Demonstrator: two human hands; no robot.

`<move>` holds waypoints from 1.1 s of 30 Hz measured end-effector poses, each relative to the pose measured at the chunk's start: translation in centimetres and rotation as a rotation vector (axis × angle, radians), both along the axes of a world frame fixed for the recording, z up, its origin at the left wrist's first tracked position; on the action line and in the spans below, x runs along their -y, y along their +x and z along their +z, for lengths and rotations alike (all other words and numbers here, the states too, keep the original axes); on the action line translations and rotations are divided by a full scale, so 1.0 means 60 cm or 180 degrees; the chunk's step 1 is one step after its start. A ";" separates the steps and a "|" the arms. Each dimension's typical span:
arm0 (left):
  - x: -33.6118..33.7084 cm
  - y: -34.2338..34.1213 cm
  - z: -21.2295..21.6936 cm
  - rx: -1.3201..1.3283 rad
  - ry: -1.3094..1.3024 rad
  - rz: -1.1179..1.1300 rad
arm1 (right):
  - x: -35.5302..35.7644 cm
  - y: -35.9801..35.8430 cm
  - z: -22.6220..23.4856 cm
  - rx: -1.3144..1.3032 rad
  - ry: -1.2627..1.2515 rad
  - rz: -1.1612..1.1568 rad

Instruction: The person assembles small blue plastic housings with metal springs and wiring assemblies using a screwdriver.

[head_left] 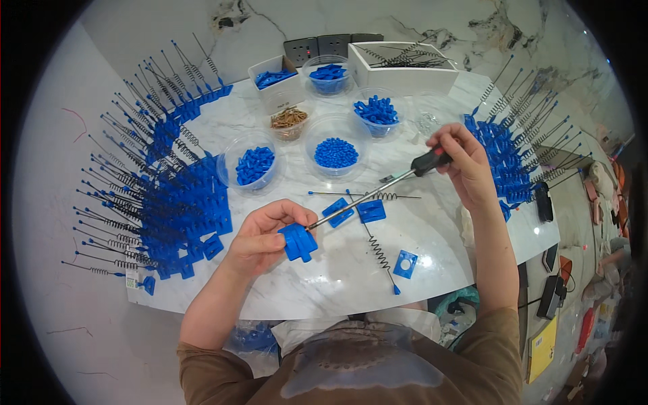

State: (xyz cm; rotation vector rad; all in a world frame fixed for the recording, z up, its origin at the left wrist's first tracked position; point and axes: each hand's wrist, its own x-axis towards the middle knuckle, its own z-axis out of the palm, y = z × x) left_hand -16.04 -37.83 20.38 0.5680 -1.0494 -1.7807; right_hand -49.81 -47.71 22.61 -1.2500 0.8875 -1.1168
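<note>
Between the thumb and fingers of my left hand (260, 236) is a blue plastic part (298, 243), held above the table's near side. My right hand (462, 162) grips the black and red handle of a long screwdriver (368, 197), raised at the right. Its shaft slants down to the left, and the tip meets the blue part beside my left fingertips. Whether a screw sits at the tip is too small to tell. Under the shaft lie two blue square pieces (371, 210) and a black spring rod (379, 253) with a blue end. Nearer me rests a blue plate with a round hole (405, 264).
Clear tubs of small blue parts (255, 166), blue beads (336, 153) and brass-coloured screws (289, 118) stand mid-table. Behind is a white box (403, 74) of spring rods. Dense rows of blue pieces with upright springs line the left (182, 209) and right (503, 155).
</note>
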 end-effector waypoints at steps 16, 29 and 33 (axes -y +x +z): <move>0.010 0.011 -0.023 -0.0527 -0.0146 -0.0292 | 0.021 -0.006 -0.023 0.0223 -0.0143 -0.0983; -0.001 0.008 -0.021 -0.0190 0.0009 -0.0160 | 0.006 0.037 -0.048 -0.1539 -0.1064 -0.0491; -0.002 0.004 -0.017 -0.0206 0.0008 -0.0264 | -0.012 0.059 -0.043 -0.1825 -0.1629 -0.0211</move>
